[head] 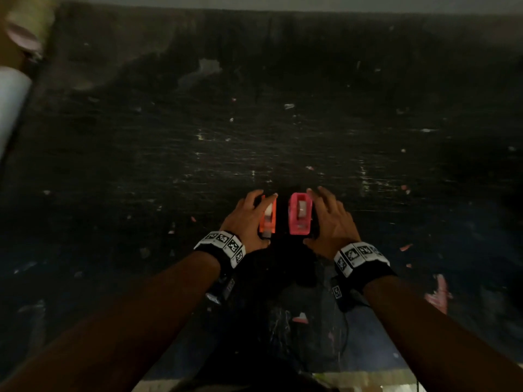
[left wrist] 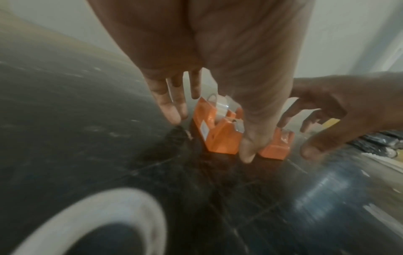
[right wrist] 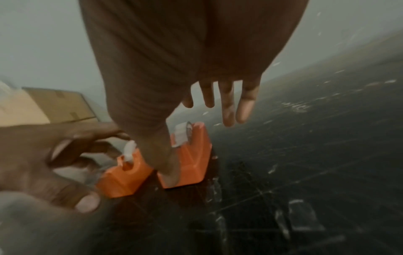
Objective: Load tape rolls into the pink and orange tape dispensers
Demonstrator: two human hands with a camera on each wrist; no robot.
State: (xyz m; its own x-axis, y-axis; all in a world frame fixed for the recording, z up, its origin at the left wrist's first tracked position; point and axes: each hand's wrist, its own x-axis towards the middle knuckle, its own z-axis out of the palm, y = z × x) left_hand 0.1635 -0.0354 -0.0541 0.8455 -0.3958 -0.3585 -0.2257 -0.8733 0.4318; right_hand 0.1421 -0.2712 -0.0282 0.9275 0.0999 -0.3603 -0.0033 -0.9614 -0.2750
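Observation:
Two small tape dispensers stand side by side on the dark table [head: 254, 123], near its front edge. The orange dispenser [head: 267, 222] is on the left, with a clear tape roll [left wrist: 220, 103] seated in it. The pink dispenser [head: 300, 219] on the right also carries a clear roll [head: 301, 212]. My left hand [head: 249, 219] straddles the orange one, fingers [left wrist: 172, 107] straight on its left and thumb along its right side. My right hand [head: 328, 219] lies against the pink dispenser's right side, fingers [right wrist: 240, 107] straight and spread, thumb along the dispenser's side.
A white paper roll [head: 11, 100] and a pale pink object [head: 22, 35] sit past the table's left edge. A cardboard box [right wrist: 59, 103] stands to the left. A blurred white ring [left wrist: 98, 215] fills the left wrist view's lower corner. Small paper scraps dot the table.

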